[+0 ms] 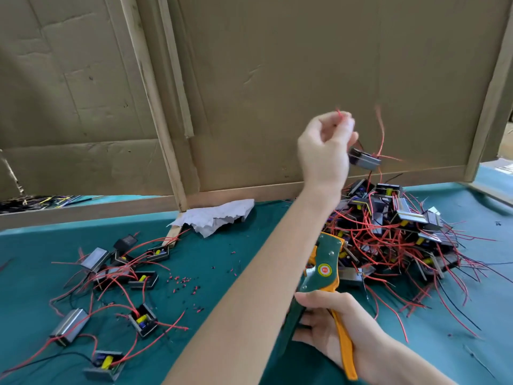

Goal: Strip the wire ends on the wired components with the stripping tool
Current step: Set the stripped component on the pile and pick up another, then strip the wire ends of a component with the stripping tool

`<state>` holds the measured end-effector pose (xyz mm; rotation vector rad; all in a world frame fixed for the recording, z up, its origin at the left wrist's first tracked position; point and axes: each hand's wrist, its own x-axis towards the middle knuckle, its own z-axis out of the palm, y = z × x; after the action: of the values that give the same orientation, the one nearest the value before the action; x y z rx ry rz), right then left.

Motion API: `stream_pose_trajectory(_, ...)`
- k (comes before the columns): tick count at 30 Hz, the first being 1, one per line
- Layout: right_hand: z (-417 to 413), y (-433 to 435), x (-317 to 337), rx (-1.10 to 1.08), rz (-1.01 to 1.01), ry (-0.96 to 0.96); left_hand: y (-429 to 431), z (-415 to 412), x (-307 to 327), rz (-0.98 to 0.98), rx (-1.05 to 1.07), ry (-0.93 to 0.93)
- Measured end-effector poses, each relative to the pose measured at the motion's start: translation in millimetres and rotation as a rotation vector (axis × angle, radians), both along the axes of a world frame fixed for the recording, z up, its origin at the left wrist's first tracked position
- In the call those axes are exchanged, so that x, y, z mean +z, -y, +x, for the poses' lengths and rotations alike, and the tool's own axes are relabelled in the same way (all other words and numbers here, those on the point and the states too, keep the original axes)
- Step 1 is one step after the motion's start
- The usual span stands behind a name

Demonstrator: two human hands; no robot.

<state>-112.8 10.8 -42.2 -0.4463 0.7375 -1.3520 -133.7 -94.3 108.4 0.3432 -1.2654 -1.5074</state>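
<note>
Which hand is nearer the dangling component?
Left. The left hand is right beside the dangling component, pinching a red wire; the right hand is far below, gripping the stripping tool.

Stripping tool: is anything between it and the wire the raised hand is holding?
Nothing visible blocks it. The left hand pinches the red wire up in open air, its component dangling below, above the pile. The stripping tool sits lower in the right hand, beside the left forearm.

A component (pixel 363 160) hangs from the left hand (pixel 323 147) (right hand (pixel 333 326) grips stripper (pixel 323 269)).
</note>
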Motion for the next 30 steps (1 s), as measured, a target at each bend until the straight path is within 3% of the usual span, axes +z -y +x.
stream_pose_trajectory(6,2,2,-1,-0.012,-0.01,-0.033,-14,-2,-47,-0.287,-0.276,0.719)
stream_pose_trajectory(11,2,2,-1,0.001,0.012,-0.005,-19,61,-70,-0.464,-0.303,0.782)
stream_pose_trajectory(14,1,2,-1,0.001,0.017,-0.004,-3,114,-67,-0.459,-0.292,0.888)
stream_pose_trajectory(19,1,0,-3,0.021,0.009,-0.015,60,205,-46,-0.394,-0.005,1.429)
stream_pose_trajectory(23,1,0,-3,0.016,0.029,-0.014,112,262,-63,-0.129,0.358,1.842)
stream_pose_trajectory(26,2,0,-1,0.012,0.024,-0.021,131,282,-92,0.04,0.438,1.941)
stream_pose_trajectory(30,3,-2,1,0.016,0.015,-0.038,138,285,-114,0.013,0.604,1.921)
